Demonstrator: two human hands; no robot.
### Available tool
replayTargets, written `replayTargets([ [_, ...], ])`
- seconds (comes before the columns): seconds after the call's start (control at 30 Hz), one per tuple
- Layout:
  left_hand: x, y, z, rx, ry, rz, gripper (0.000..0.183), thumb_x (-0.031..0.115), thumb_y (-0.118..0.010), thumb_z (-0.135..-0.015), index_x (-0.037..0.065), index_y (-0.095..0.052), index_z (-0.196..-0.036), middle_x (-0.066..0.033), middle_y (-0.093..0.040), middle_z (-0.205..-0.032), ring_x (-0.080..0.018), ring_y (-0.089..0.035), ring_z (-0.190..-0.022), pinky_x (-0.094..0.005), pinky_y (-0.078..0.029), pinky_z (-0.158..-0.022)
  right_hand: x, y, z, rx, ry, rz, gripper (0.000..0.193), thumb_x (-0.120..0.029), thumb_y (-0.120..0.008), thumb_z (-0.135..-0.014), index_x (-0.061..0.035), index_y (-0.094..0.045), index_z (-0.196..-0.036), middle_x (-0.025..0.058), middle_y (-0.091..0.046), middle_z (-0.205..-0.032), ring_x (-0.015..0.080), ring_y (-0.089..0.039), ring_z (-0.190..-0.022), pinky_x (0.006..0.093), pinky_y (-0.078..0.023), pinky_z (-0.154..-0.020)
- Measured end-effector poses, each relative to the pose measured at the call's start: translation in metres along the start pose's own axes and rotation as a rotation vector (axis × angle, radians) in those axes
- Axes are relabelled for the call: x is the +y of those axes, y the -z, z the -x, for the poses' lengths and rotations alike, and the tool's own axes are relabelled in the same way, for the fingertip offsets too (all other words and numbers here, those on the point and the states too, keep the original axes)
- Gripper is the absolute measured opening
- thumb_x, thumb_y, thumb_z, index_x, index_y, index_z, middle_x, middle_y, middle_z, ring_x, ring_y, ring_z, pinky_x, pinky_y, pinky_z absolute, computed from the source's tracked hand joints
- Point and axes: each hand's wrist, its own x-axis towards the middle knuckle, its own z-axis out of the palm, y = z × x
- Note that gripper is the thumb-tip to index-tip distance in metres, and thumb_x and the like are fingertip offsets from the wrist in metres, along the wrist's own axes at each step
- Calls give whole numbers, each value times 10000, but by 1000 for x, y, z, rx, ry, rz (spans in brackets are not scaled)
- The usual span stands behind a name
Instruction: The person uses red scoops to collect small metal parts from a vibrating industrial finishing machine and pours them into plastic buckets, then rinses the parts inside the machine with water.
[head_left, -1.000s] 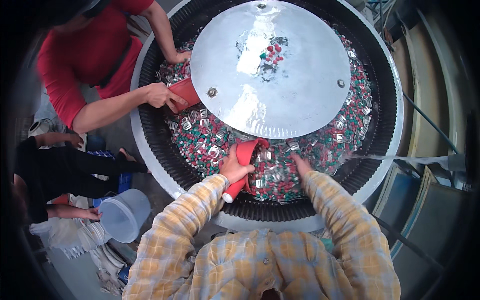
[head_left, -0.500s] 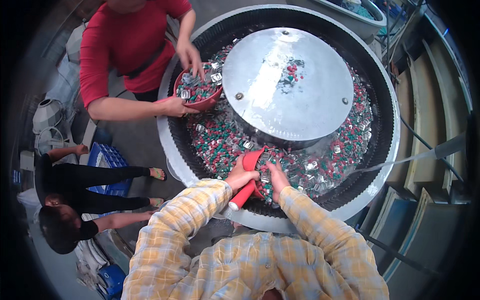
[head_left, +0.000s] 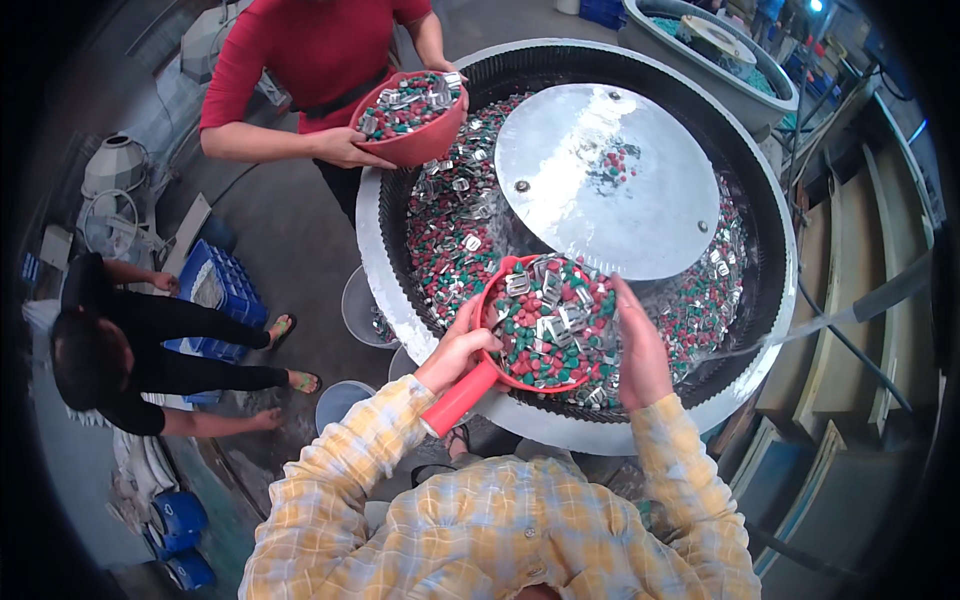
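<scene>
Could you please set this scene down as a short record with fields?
Left hand: holds a red scoop near its handle
Right hand: open at the scoop's right side; contact unclear
Scoop contents: red and green pieces, silver metal parts
Under scoop: large round tub with similar pieces
Tub centre: flat metal plate
Co-worker: red top, holding a loaded red container

The shirt (head_left: 480, 525) is a mustard-yellow plaid crossed with pale blue and whitish lines, with a small round button (head_left: 530, 533) down the front. Its long, creased sleeves (head_left: 345, 450) carry the same check; left hand (head_left: 460, 350) and right hand (head_left: 643, 350) are bare.
</scene>
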Motion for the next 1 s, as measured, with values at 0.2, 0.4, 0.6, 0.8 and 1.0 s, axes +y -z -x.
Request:
replayTargets([
  [0.2, 12, -15, 39, -25, 5, 261, 711, 57, -449, -682, 148, -189, -1338, -133, -331, -1285, -330, -447, -1095, -514, -487, -765, 9, 40, 1, 108, 125, 126, 440, -221, -382, -882, 18, -400, -1250, 100, -410, -1289, 183, -313, -1230, 299, -175, -1029],
  [0.4, 7, -18, 70, 116, -98, 471, 740, 25, -463, -659, 66, -191, -1346, -122, -344, -1299, -243, -400, -1144, -357, -348, -958, 14, 57, 10, 102, 105, 197, 463, -332, -341, -901, -54, -398, -1268, 91, -369, -1324, 220, -257, -1265, 342, -141, -1040],
  [0.6, 6, 12, 128, 302, -232, 413, 522, 124, -475, -688, -50, -380, -1171, -180, -559, -1006, -304, -589, -816, -413, -487, -766, 34, 72, 6, 69, 54, 285, 505, -411, -321, -889, -127, -366, -1304, 109, -282, -1378, 280, -184, -1296, 499, -37, -1018],
  [0.8, 6, 53, 190, 441, -362, 329, 705, 66, -482, -633, 11, -257, -1299, -140, -423, -1228, -238, -465, -1096, -352, -397, -926, 33, 25, 15, 158, -20, 312, 507, -418, -353, -883, -132, -369, -1302, 111, -284, -1375, 276, -184, -1298, 511, -32, -1015],
  [1.0, -19, 90, 204, 660, -548, 65, 796, 25, -496, -606, 20, -174, -1334, -143, -366, -1264, -229, -441, -1118, -320, -398, -909, 47, -1, 13, 102, 77, 398, 489, -342, -402, -874, -76, -384, -1284, 103, -333, -1345, 233, -218, -1289, 434, -96, -1027],
])
